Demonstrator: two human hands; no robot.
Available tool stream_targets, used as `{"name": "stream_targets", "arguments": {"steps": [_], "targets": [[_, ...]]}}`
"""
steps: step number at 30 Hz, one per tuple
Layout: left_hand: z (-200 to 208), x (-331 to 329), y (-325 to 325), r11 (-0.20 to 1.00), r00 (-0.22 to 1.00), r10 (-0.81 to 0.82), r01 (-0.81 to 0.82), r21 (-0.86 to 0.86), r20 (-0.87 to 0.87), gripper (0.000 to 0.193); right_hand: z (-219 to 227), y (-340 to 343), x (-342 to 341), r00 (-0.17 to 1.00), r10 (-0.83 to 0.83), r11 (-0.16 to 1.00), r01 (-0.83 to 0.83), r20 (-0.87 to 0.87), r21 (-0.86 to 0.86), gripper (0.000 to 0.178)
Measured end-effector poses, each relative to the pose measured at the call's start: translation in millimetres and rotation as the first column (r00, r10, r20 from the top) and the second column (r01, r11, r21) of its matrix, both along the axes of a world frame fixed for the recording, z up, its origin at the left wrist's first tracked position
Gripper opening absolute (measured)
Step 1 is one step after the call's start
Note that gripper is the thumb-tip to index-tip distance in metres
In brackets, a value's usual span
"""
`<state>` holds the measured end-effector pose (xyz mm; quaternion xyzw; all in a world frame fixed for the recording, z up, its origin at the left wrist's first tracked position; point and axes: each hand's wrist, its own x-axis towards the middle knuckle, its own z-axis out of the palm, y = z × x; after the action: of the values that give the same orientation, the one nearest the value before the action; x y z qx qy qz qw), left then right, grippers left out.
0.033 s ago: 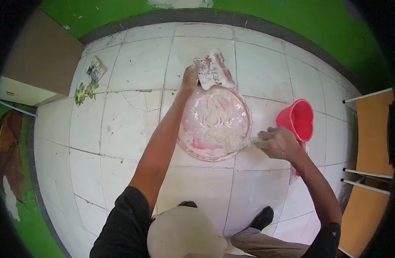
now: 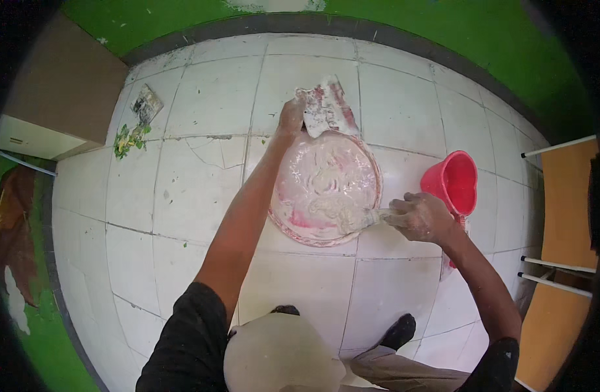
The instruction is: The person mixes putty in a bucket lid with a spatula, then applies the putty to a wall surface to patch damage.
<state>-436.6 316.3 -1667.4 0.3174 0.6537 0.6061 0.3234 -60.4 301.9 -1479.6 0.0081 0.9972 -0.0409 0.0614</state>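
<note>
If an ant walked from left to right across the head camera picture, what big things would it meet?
Brown cabinet → leafy scraps → round smeared tray → pinkish-red dipper → orange panels.

The white tiled floor is lit brightly and fairly evenly, with a cool, pale cast. Small, sharp glints are thrown back by the wet pale paste. Only soft, weak shadows are cast, and the inside of the red pail is left somewhat darker than its rim. The green wall is dimmed toward its outer reaches, and the corners are swallowed by black vignetting. Tile joints are bowed by the fisheye lens, most strongly near the rim. The middle is rendered reasonably clearly, though fine texture is softened.
</note>
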Motion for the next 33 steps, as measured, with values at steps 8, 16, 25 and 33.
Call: {"name": "stream_targets", "arguments": {"steps": [8, 16, 25, 33], "targets": [[-26.4, -35.6, -8.9, 0.98, 0.872, -0.133, 0.045, 0.193, 0.471, 0.05, -23.9, 19.0, -7.0, 0.995, 0.098, 0.995, -0.098, -0.008, 0.021, 0.016], [23.8, -40.1, -185.7, 0.823, 0.86, 0.14, -0.377, 0.425, 0.491, 0.056, -48.6, 15.9, -39.4, 0.971, 0.235, 0.972, -0.235, -0.046, 0.006, 0.023], [-27.8, -9.1, -242.5, 0.785, 0.828, 0.283, -0.49, 0.379, 0.483, 0.05, -86.4, -22.4, -71.4, 0.96, 0.275, 0.96, -0.277, -0.05, -0.041, 0.03], [10.4, -17.3, -258.2, 0.73, 0.675, 0.401, -0.644, 0.229, 0.62, 0.05, -86.4, -101.7, -87.1, 0.991, 0.09, 0.987, -0.102, -0.096, -0.125, 0.041]]}}
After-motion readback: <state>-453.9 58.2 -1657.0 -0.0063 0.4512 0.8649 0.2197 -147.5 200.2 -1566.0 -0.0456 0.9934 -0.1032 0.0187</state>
